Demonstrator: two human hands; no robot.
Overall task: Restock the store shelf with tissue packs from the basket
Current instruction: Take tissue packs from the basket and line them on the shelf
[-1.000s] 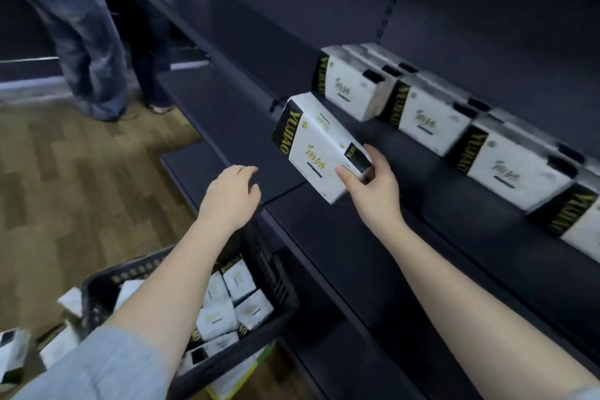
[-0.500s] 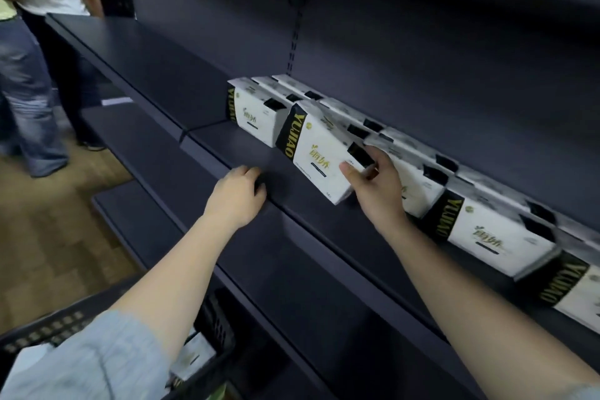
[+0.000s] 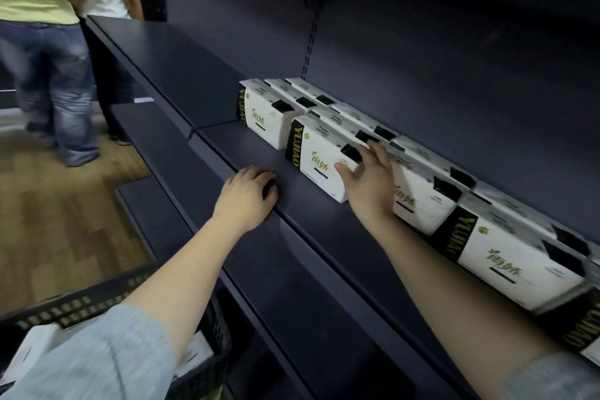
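Note:
A white tissue pack (image 3: 319, 159) with a black YUJIAO end stands on the dark shelf (image 3: 259, 156), in the front of a row of like packs (image 3: 513, 256). My right hand (image 3: 370, 182) grips its right end, thumb on the front face and fingers over the top. My left hand (image 3: 246, 198) rests on the shelf's front edge, fingers loosely bent, holding nothing. The black basket (image 3: 81, 305) sits low at the left, mostly hidden by my left sleeve, with white packs inside.
Another pack (image 3: 263, 120) stands at the row's left end, with more behind it. Left of it the shelf board (image 3: 168, 68) is bare. Lower shelves (image 3: 168, 153) jut out below. Two people (image 3: 48, 42) stand on the wooden floor at the far left.
My right hand carried the pack from mid-air onto the shelf and set it down in the front row. My left hand rose from above the basket to the shelf edge.

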